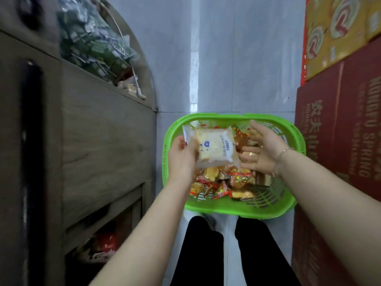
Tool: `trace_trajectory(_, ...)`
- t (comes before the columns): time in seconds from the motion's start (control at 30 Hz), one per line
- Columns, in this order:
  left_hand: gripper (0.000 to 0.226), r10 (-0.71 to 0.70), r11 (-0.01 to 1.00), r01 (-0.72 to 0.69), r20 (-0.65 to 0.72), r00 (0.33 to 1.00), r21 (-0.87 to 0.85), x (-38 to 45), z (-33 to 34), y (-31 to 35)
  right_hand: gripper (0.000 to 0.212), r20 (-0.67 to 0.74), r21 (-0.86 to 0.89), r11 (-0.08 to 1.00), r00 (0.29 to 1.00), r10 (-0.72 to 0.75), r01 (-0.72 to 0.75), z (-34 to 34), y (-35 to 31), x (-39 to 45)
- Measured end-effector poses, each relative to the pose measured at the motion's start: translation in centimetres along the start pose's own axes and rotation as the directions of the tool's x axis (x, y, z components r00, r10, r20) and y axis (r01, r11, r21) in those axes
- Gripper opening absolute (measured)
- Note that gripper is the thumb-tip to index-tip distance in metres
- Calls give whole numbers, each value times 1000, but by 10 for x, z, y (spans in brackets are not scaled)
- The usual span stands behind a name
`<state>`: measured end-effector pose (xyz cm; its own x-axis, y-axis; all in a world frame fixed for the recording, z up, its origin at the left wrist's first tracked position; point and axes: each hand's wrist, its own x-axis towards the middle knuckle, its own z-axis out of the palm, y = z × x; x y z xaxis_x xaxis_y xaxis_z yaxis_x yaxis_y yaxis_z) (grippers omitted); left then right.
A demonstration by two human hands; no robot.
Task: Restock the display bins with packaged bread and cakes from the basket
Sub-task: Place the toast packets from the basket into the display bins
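Over the floor basket, left hand grip pinches bread packet; right hand spread.

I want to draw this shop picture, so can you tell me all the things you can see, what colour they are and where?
Basket: one, green, on the floor in the middle.
Snack packs: many, red and orange wrappers, inside the basket.
Bread pack: one, clear and white with blue print, held above the basket.
Shelf: one, brown wood, on the left.
Green packets: many, in the shelf's upper bin.
Red packets: a few, in the lower shelf opening.
Red boxes: stacked on the right; count unclear.
Yellow boxes: top right; count unclear.
Floor: pale grey tiles.
Legs: two, black trousers, bottom.
Bracelet: one, thin, on the right wrist.
Left hand: holding the bread pack.
Right hand: open, over the basket.
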<state>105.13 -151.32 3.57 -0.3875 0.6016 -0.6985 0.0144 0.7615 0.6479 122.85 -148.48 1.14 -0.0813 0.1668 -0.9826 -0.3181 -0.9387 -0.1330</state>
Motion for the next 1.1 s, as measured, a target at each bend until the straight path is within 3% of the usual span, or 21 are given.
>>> trace_trajectory(0.1, 12, 169, 986, -169, 58, 984, -5, -72, -44, 52, 42, 317, -58, 998, 948, 43, -26, 21, -17, -89)
trace_trajectory(0.17, 9, 259, 965, -260, 51, 965, 26, -120, -77, 94, 50, 429, -135, 988, 903, -8, 73, 43, -23, -152)
trace_trajectory(0.23, 12, 324, 944, -326, 57, 944, 39, -166, -110, 139, 53, 469, -170, 958, 874, -128, 231, 66, -26, -213)
trace_trajectory(0.37, 18, 428, 900, -436, 188, 884, -2, -246, -183, 213, 23, 560, -83, 909, 773, -297, 409, 108, -22, -324)
trace_trajectory(0.47, 23, 415, 901, -434, 300, 859, -4, -296, -242, 243, 26, 642, -37, 914, 711, -288, 404, 135, -6, -381)
trace_trajectory(0.53, 25, 405, 898, -433, 245, 881, 73, -325, -278, 246, 42, 643, -121, 902, 725, -247, 415, 155, 10, -404)
trace_trajectory(0.57, 28, 408, 880, -436, 174, 896, 186, -338, -293, 243, 52, 604, -234, 831, 745, -283, 505, 163, 18, -413)
trace_trajectory(0.6, 33, 415, 845, -419, 88, 906, 332, -349, -308, 238, 62, 571, -379, 655, 722, -390, 653, 172, 24, -421)
trace_trajectory(0.63, 36, 432, 790, -381, 4, 902, 480, -359, -321, 234, 70, 602, -497, 382, 627, -495, 779, 182, 30, -431)
trace_trajectory(0.67, 38, 444, 737, -329, -56, 894, 590, -368, -333, 230, 74, 706, -508, 97, 479, -523, 856, 192, 36, -441)
trace_trajectory(0.7, 40, 453, 681, -278, -92, 887, 678, -374, -342, 228, 77, 821, -439, -103, 352, -450, 893, 203, 41, -452)
trace_trajectory(0.77, 46, 501, 556, -242, -87, 861, 795, -378, -356, 221, 77, 941, -309, -309, 243, -233, 899, 226, 56, -465)
trace_trajectory(0.83, 51, 523, 496, -261, -46, 851, 828, -377, -358, 213, 62, 957, -283, -375, 232, -176, 883, 247, 68, -468)
trace_trajectory(0.87, 53, 499, 538, -275, -38, 866, 797, -375, -357, 208, 49, 949, -309, -365, 256, -186, 878, 256, 70, -467)
trace_trajectory(0.9, 57, 448, 633, -284, -41, 893, 720, -372, -357, 203, 40, 937, -341, -355, 282, -207, 871, 263, 69, -464)
trace_trajectory(0.97, 58, 318, 908, -268, -114, 941, 322, -355, -361, 191, 32, 905, -406, -346, 320, -279, 846, 275, 56, -452)
trace_trajectory(1.0, 54, 294, 949, -265, -178, 939, 169, -342, -365, 181, 28, 880, -446, -324, 341, -331, 834, 280, 46, -443)
trace_trajectory(1.03, 48, 315, 942, -276, -226, 922, 189, -330, -368, 172, 27, 853, -480, -294, 362, -376, 826, 285, 36, -436)
trace_trajectory(1.1, 31, 459, 779, -247, -256, 851, 576, -302, -376, 154, 29, 830, -516, -269, 398, -391, 813, 297, 19, -426)
